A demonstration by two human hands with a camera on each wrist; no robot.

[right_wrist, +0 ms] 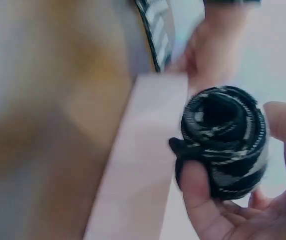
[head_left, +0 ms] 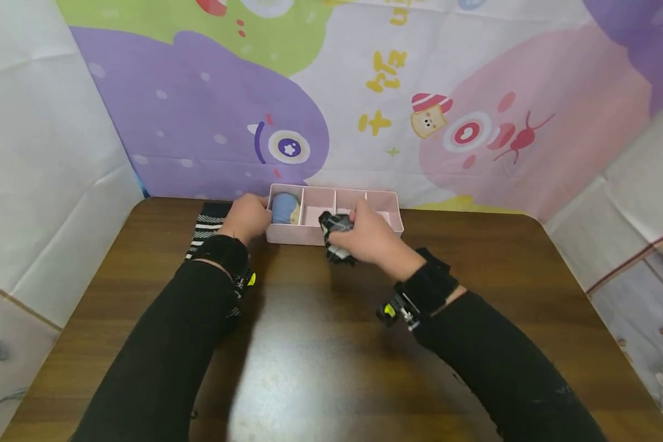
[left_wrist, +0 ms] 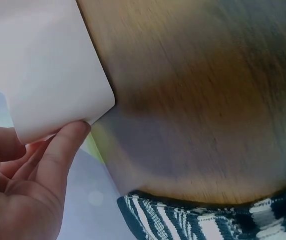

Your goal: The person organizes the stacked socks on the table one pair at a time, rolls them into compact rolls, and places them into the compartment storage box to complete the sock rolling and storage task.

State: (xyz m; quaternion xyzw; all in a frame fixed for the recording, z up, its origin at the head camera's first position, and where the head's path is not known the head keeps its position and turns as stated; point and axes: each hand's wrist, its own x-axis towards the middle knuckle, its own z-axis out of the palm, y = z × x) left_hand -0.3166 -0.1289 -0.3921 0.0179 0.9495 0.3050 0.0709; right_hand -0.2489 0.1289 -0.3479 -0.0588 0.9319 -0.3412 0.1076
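A pale pink divided box (head_left: pixel 293 234) stands at the back of the table. My left hand (head_left: pixel 247 219) pinches its left end wall; in the left wrist view the thumb and fingers (left_wrist: pixel 65 150) are at the box's corner. In my right hand (head_left: pixel 369 234) is a rolled-up black, grey and white sock (right_wrist: pixel 225 142), gripped between thumb and fingers. It overlaps the box's front wall in the head view. A blue and cream fabric roll (head_left: pixel 284 207) sits in the leftmost compartment. Beside my left hand lies a black-and-white striped knit piece (head_left: pixel 205 226), partly hidden by the wrist.
The brown wooden table (head_left: pixel 309 344) reaches to a cartoon-printed cloth backdrop (head_left: pixel 364 153) right behind the box. White cloth panels (head_left: pixel 50 153) flank it on both sides. Thin dividers part the box into several compartments.
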